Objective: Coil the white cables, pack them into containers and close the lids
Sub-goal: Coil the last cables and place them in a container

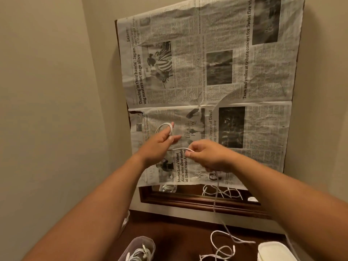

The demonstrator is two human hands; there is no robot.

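Note:
My left hand (162,143) is raised in front of the wall with small loops of a white cable (165,127) wound around its fingers. My right hand (206,154) pinches the same cable's running strand just to the right; the strand hangs down from it to a loose tangle of white cable (223,247) on the dark wooden table. A clear container (140,249) at the bottom centre holds a coiled white cable. A white-lidded container (273,250) stands at the bottom right.
A mirror with a dark wood frame (197,201) leans on the wall, mostly covered by taped newspaper (216,81). Its bare lower strip reflects the cables. A beige wall fills the left side.

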